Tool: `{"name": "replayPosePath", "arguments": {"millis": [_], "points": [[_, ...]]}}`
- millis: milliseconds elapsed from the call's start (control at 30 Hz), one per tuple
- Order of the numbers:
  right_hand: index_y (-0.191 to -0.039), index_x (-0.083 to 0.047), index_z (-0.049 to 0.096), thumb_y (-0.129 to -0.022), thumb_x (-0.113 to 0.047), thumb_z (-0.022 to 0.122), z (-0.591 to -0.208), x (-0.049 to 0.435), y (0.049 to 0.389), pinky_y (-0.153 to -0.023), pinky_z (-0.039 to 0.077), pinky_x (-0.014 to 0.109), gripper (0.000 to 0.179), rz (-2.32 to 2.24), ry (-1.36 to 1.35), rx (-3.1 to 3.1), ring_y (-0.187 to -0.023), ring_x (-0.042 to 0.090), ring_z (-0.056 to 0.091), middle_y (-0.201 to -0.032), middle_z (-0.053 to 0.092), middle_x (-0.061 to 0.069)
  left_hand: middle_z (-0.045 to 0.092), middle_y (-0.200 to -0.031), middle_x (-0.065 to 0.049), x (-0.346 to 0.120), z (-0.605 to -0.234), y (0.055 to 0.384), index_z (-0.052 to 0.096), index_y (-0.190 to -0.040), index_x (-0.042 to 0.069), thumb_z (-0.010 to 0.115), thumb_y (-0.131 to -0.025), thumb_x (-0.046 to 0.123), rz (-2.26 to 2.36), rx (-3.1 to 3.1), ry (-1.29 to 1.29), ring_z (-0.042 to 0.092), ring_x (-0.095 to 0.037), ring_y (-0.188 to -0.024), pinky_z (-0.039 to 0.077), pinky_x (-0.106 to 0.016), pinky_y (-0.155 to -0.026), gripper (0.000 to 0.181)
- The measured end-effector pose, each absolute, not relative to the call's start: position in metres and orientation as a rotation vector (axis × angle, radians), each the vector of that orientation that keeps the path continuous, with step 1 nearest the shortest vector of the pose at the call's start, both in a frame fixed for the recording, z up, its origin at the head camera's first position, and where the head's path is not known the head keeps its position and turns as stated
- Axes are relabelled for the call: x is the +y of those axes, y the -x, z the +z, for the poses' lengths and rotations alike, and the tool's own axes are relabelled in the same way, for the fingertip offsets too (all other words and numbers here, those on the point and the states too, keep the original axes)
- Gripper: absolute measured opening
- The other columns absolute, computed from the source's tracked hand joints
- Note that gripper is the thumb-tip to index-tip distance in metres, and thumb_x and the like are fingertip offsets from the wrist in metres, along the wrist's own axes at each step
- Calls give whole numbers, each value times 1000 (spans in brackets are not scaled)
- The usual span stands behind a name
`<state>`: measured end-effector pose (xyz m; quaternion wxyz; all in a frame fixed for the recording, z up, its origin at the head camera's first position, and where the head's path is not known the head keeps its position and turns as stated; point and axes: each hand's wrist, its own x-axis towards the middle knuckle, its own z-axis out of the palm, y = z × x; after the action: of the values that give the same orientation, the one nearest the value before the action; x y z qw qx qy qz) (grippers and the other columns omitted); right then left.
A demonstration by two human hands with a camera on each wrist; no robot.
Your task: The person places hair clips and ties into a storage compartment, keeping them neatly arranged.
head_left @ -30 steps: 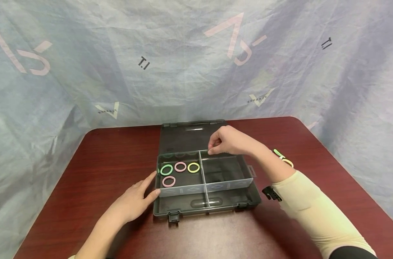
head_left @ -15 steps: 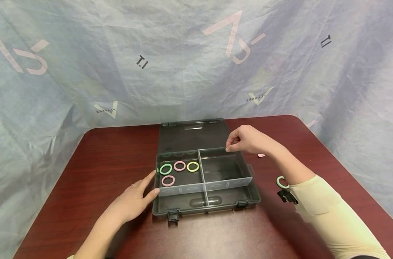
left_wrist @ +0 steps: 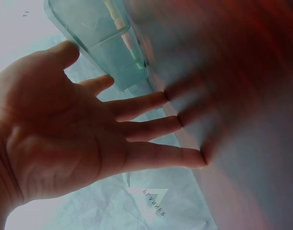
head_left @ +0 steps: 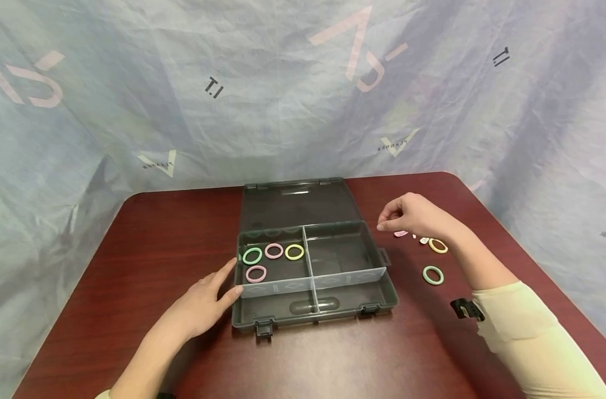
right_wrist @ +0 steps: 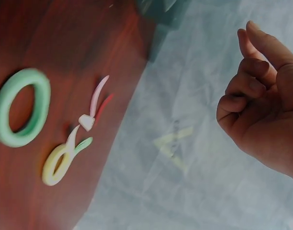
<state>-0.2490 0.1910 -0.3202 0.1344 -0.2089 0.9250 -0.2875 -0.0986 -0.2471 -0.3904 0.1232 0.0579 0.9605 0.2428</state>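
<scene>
My left hand (head_left: 203, 305) rests at the left side of a dark see-through storage box (head_left: 278, 320), fingers straight, its index finger and thumb tips at the wall. A divided inner tray (head_left: 350, 275) sits in the box. Its left compartment holds a green ring (head_left: 252, 264), a yellow ring (head_left: 295, 259) and two pink rings. The right compartment shows only its bare floor. My right hand (head_left: 414, 215) hovers right of the box, fingers loosely curled, thumb close to the index fingertip. Nothing shows between them in the right wrist view.
On the table right of the box lie a pale green ring (head_left: 433, 283), a yellow ring (head_left: 438, 252) and several small strip-shaped pieces, one pink (right_wrist: 99, 93). The open lid (head_left: 298, 205) lies behind the box. A printed cloth (head_left: 283, 127) hangs behind the table.
My right hand has moved right, from above the tray's right compartment to beyond the box, uncovering the rings and small pieces on the table. The left hand has stayed at the box.
</scene>
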Motion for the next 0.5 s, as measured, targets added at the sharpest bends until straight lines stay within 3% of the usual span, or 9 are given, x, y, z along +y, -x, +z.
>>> {"name": "replayPosePath", "arguments": {"millis": [167,400,500], "points": [[-90,-15,78,-91,-21,77,-330,213,249,-54,51,31,6,-852,557,2707,-66,21,63,-76,70,-2,37,-154,-30,-248,-390,98,21,-163,21,43,-103,60,705,2796,-167,34,-55,-139,31,-71,-105,75],[-88,-15,78,-90,-17,76,-346,241,250,-45,31,25,4,-864,476,2739,-47,9,36,-67,65,-1,37,-153,-30,-247,-389,99,21,-163,20,43,-104,59,706,2797,-176,34,-56,-139,32,-71,-105,75],[-89,-11,77,-89,-19,78,-352,253,248,-48,32,26,8,-850,450,2758,-50,7,38,-67,64,0,38,-153,-31,-246,-389,99,21,-163,20,43,-104,60,706,2796,-185,35,-56,-138,33,-71,-104,75]]}}
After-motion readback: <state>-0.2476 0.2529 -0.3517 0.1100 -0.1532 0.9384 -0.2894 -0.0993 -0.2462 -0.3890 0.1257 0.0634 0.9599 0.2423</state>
